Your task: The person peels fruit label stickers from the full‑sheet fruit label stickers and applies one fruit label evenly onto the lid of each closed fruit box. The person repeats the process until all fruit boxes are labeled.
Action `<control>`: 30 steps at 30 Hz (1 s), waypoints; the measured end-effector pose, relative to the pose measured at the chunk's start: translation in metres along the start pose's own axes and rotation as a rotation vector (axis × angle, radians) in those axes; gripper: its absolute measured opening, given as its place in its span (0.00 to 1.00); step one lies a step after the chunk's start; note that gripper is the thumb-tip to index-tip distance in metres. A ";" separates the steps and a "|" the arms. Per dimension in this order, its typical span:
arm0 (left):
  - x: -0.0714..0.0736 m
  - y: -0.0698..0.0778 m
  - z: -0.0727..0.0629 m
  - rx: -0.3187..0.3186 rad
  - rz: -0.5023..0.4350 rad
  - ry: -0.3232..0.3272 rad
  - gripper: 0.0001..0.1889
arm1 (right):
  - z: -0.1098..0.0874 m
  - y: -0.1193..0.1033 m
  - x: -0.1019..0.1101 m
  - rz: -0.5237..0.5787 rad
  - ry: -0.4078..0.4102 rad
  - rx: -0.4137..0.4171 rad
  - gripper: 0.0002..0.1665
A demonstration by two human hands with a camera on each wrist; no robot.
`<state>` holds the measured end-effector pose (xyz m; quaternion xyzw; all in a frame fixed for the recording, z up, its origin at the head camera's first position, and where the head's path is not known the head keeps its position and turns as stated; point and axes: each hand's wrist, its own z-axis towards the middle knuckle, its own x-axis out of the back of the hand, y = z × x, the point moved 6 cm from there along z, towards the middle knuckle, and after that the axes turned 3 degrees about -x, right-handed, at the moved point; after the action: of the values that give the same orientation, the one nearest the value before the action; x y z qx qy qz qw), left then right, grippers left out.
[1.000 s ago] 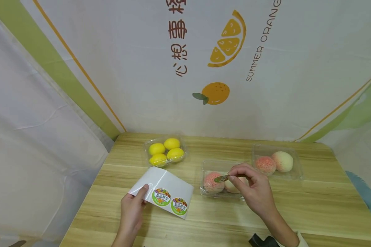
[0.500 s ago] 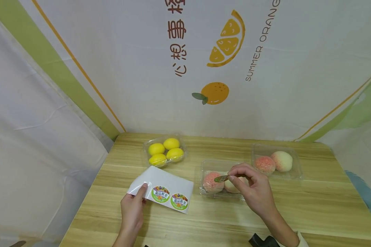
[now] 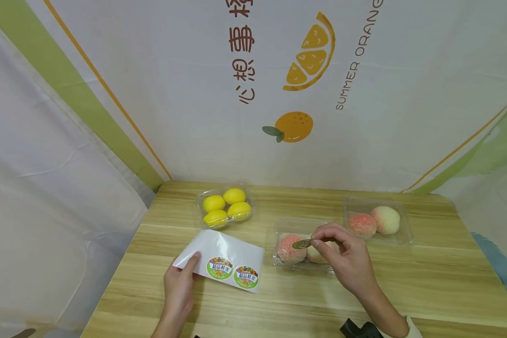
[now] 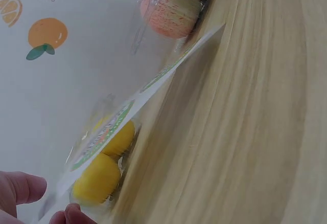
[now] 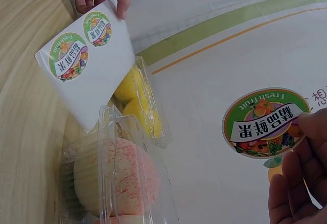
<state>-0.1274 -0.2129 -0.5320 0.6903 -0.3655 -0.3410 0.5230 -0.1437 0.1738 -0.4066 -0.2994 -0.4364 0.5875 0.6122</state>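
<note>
My left hand [image 3: 179,286] grips a white sticker sheet [image 3: 241,252] by its left edge, thumb on top. Two round fruit labels remain printed side by side along the sheet's near edge. A single round sticker [image 5: 265,123] is pinched between thumb and fingers of my right hand [image 3: 350,258]. In the head view that sticker appears almost edge-on, above a clear plastic box [image 3: 280,225] of peaches. The right hand partly hides this box. From the right wrist view, the box's lid [image 5: 104,168] looks upright near the peach [image 5: 127,178].
A clear box of yellow lemons [image 3: 228,206] stands at the back left of the wooden table [image 3: 431,281]. Another clear box with peaches [image 3: 376,221] is at the back right. Behind the table hangs a white printed cloth [image 3: 194,117]. A black object [image 3: 359,328] shows near the right forearm.
The sticker sheet in my left hand has tilted slightly and its near right corner has risen a little. My right hand and its sticker stay almost still.
</note>
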 end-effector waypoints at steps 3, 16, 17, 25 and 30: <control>0.003 0.001 0.001 0.010 0.033 0.005 0.31 | 0.000 0.000 0.000 0.000 -0.003 0.003 0.14; 0.023 0.005 0.004 -0.027 0.112 0.101 0.17 | 0.001 0.000 -0.001 0.011 -0.001 -0.003 0.15; 0.025 0.005 0.005 -0.029 0.116 0.109 0.18 | 0.001 0.000 -0.001 0.012 -0.001 -0.004 0.14; 0.031 0.010 0.004 -0.045 0.141 0.119 0.22 | 0.000 0.001 0.000 0.022 -0.002 0.005 0.10; 0.033 0.012 0.003 -0.037 0.174 0.109 0.22 | -0.001 0.001 0.001 0.020 0.002 -0.001 0.10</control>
<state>-0.1157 -0.2449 -0.5238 0.6638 -0.3887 -0.2632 0.5823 -0.1435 0.1746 -0.4072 -0.3045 -0.4330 0.5931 0.6066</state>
